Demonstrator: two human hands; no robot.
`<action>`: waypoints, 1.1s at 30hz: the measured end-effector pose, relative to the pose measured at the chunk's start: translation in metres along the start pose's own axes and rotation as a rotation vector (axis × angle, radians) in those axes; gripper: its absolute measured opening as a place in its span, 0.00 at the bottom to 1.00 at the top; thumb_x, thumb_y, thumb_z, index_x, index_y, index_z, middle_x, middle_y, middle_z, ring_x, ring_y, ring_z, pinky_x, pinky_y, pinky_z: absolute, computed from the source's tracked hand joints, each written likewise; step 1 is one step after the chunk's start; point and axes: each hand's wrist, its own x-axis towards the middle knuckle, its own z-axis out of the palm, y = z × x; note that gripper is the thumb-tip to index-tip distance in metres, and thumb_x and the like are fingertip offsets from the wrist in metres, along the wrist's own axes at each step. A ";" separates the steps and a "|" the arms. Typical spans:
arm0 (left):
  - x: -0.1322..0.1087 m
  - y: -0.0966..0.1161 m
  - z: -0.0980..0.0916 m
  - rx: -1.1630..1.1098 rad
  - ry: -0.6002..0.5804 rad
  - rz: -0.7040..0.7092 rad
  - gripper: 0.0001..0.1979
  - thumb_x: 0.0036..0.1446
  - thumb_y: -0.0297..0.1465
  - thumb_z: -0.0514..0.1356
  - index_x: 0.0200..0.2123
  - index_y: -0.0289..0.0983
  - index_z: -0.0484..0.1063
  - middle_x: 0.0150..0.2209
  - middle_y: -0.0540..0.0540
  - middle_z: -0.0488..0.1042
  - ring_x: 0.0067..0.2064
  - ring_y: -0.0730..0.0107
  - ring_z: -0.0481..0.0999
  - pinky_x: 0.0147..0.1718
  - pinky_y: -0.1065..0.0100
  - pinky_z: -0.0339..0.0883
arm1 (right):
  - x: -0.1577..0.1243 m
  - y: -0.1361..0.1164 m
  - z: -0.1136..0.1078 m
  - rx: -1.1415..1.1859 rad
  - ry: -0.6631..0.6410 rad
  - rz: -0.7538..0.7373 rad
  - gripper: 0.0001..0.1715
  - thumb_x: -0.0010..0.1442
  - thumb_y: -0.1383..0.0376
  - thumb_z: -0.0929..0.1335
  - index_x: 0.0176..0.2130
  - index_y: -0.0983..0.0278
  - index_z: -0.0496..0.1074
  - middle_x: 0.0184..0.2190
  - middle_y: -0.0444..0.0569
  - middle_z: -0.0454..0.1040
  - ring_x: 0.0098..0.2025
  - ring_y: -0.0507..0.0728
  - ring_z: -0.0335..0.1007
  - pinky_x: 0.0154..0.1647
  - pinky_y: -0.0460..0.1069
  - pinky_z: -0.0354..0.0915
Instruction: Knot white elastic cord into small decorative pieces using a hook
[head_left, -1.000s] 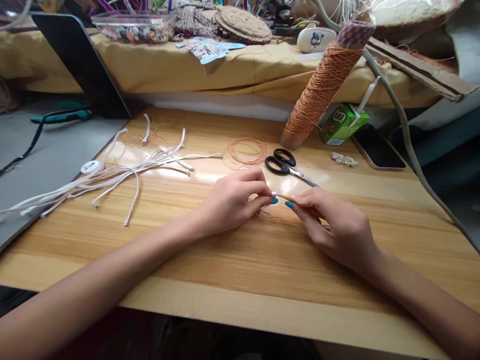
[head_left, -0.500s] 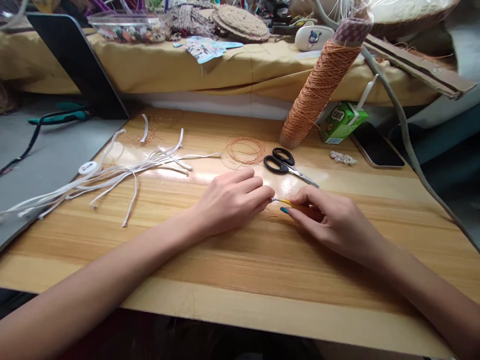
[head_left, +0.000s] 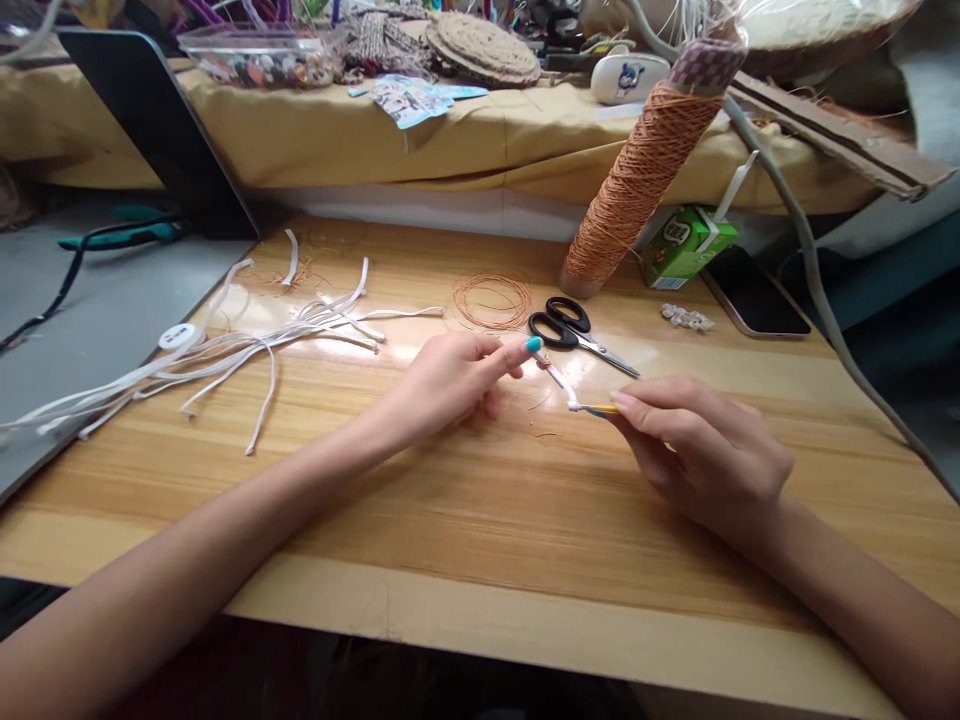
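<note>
My left hand [head_left: 469, 378] pinches a short white cord [head_left: 562, 380] between thumb and fingers. A bit of orange thread shows around the cord by my thumb tip. Closed in my right hand [head_left: 701, 440] is a slim yellow-handled tool [head_left: 602, 409], most of it hidden by the fingers. Its thin tip meets the knotted-looking end of the cord; whether it passes through cannot be seen. Just beyond the hands lie black-handled scissors [head_left: 564, 324], closed, and a loose coil of orange thread [head_left: 491, 301].
White cords [head_left: 277, 335] spread over the left of the wooden table [head_left: 480, 530]. Behind stand a tall orange thread spool [head_left: 637, 185] and a green drink carton [head_left: 686, 245], near a phone [head_left: 757, 290] and small clear beads [head_left: 686, 317]. A dark tablet [head_left: 161, 135] leans at left.
My left hand has turned thumb-up and drawn back slightly left, exposing the white cord. My right hand has moved a little right and rolled over, still holding the yellow-handled tool.
</note>
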 end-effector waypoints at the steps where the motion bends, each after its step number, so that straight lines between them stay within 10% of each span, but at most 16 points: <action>1: 0.000 0.000 0.000 -0.053 -0.026 0.010 0.17 0.56 0.41 0.50 0.27 0.34 0.69 0.17 0.51 0.68 0.12 0.83 0.57 0.11 0.77 0.48 | 0.000 0.000 -0.001 0.007 -0.005 -0.010 0.13 0.50 0.77 0.67 0.33 0.62 0.62 0.26 0.47 0.71 0.27 0.51 0.68 0.24 0.44 0.64; 22: 0.005 -0.014 0.007 -0.075 0.284 0.186 0.05 0.51 0.27 0.57 0.28 0.33 0.72 0.25 0.48 0.73 0.24 0.80 0.67 0.22 0.77 0.59 | 0.000 -0.003 0.013 0.066 -0.381 0.184 0.11 0.57 0.70 0.62 0.24 0.66 0.64 0.20 0.44 0.63 0.21 0.49 0.58 0.22 0.44 0.56; 33: 0.007 -0.016 0.009 0.108 0.304 0.386 0.06 0.53 0.23 0.54 0.26 0.32 0.70 0.25 0.49 0.72 0.28 0.77 0.69 0.29 0.75 0.62 | 0.002 -0.001 0.011 -0.027 -0.423 -0.069 0.10 0.59 0.71 0.60 0.31 0.69 0.69 0.22 0.48 0.69 0.24 0.52 0.62 0.25 0.46 0.57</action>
